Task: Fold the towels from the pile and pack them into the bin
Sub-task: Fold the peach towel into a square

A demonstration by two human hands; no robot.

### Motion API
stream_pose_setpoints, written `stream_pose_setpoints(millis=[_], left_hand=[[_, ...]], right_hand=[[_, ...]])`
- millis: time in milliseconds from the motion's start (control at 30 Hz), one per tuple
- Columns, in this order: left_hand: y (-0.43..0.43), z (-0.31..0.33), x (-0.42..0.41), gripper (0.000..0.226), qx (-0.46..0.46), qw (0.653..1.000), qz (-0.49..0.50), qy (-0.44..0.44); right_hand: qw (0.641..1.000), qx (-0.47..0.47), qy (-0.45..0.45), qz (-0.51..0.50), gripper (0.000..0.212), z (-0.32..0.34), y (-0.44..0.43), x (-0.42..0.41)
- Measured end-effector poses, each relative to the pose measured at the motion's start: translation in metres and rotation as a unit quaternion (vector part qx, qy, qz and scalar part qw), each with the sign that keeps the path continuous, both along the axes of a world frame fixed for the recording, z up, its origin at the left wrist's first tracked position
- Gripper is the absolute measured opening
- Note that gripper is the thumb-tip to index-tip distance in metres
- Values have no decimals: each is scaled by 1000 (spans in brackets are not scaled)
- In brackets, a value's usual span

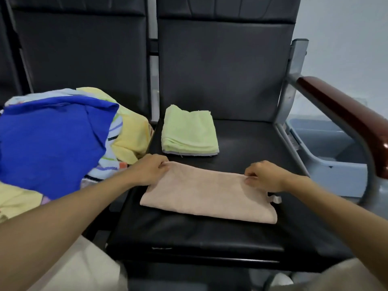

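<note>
Seating comes first: the black chair seat (241, 143) is my folding surface. On the next seat to my left lies the pile (52, 139) of loose towels, blue on top. The grey bin (336, 171) stands on the floor to my right, beyond the armrest. A peach towel (205, 194) lies flat in front of me, already folded into a long band. Behind it sits a folded green stack (189, 131), not yet packed. My left hand (150, 169) pinches the band's far left corner, and my right hand (264, 175) pinches the far right corner. I judge I am mid-fold. Next I should bring one end over the other, edges matched.
</note>
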State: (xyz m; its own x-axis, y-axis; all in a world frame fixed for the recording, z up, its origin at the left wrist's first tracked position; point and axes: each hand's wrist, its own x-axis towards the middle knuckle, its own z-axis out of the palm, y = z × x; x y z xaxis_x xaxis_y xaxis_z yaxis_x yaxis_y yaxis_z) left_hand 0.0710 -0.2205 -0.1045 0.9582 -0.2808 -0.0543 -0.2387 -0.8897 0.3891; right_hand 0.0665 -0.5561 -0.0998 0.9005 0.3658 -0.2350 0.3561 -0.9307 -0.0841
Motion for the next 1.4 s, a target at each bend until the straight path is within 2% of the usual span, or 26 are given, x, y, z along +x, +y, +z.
stream_pose_setpoints(millis=[167, 433, 600, 900, 1033, 1100, 1167, 1233, 1300, 1400], left_hand=[[-4, -30, 7, 9, 103, 993, -48, -16], [2, -23, 22, 8, 39, 998, 12, -57], [2, -24, 22, 3, -5, 996, 44, -81], [-2, -26, 20, 9, -13, 994, 80, -80], [5, -6, 18, 21, -13, 993, 115, -27], [10, 5, 13, 29, 43, 989, 139, 25], [12, 10, 5, 39, 103, 983, 127, 88], [10, 11, -3, 50, 164, 973, 105, 121], [7, 11, -6, 51, 206, 966, 86, 131], [4, 15, -10, 42, 190, 968, 89, 139]], right_hand=[[998, -31, -51, 8, 17, -18, 0, 10], [998, 26, -43, -24, 12, -20, -2, 16], [997, 22, -57, -39, 9, -23, 1, 15], [996, 33, -42, -76, 9, -21, 7, 15], [993, 4, -64, -100, 28, -10, 6, 6], [987, -14, -73, -140, 32, -2, 3, 3], [978, -40, -65, -194, 27, 6, 2, -3], [970, -69, -30, -231, 28, 13, 0, -10], [965, -76, 7, -251, 37, 18, 2, -16], [957, -45, 76, -277, 44, 14, 5, -15]])
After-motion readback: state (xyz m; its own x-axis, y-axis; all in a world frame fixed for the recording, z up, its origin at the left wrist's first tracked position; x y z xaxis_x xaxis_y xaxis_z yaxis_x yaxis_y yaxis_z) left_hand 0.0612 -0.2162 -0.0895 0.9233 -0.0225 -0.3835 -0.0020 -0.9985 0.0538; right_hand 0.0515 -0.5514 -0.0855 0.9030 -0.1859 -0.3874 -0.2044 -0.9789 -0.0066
